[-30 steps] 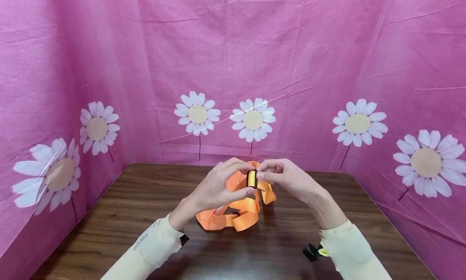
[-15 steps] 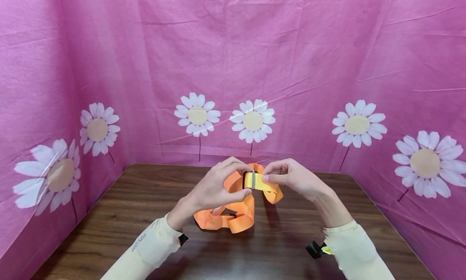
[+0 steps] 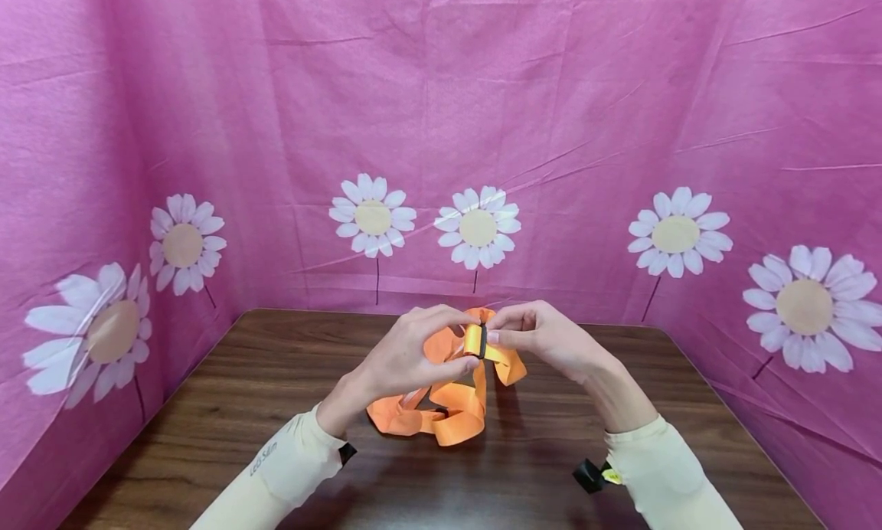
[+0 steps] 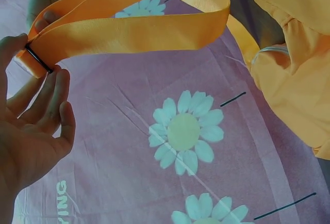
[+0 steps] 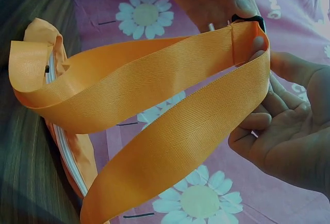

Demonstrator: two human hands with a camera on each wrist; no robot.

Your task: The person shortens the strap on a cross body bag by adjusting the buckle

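We see a long, flat orange woven strap (image 4: 134, 36) and its slim black rectangular slider buckle (image 3: 483, 341) held up between two hands, above the far half of the brown wood-grain bench (image 3: 276, 377) and near its middle. In the head view the buckle's long axis stands close to upright, its narrow edge towards us; a short fold of strap shows on its left, and another length leaves on its right, sloping down to the right before bending under. From the right wrist we see two lengths run away from the buckle to the left, the nearer one slanting steeply down; from the left wrist, one length stretches nearly level to the right and curls back in a rounded loop. The left hand (image 3: 413, 354) grips the buckle by its two ends, index finger above and thumb below, with a wide gap between them and the palm. The right hand (image 3: 554, 340) pinches the strap between thumb and index finger, right beside the buckle, its other fingers curled in. Below and to the left, a soft orange cloth piece with a white zip (image 4: 299, 90) lies on the bench, with a ring of strap beside it.
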